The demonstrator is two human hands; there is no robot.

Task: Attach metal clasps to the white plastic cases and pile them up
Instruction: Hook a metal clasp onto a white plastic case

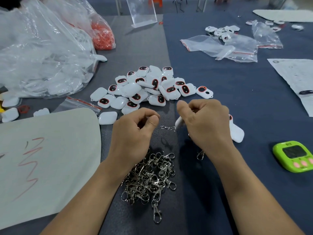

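Note:
Several white plastic cases [149, 87] with dark oval windows lie heaped on the table beyond my hands. A pile of metal clasps [150, 177] sits between my forearms. My left hand [133, 131] pinches one end of a small metal clasp [167, 128] with curled fingers. Just to its right, my right hand [205, 122] grips a white case [179, 122], mostly hidden in the fist, with the clasp reaching its corner. Another white case [237, 131] lies on the table just behind my right hand. A single clasp [200, 155] shows below my right wrist.
Large clear plastic bags [42, 53] fill the left side, one with orange parts [103, 38]. A white sheet [47, 158] lies at front left. A green timer [294, 156] sits at right. Zip bags [225, 46], more cases [220, 31] and a paper [298, 77] lie at the far right.

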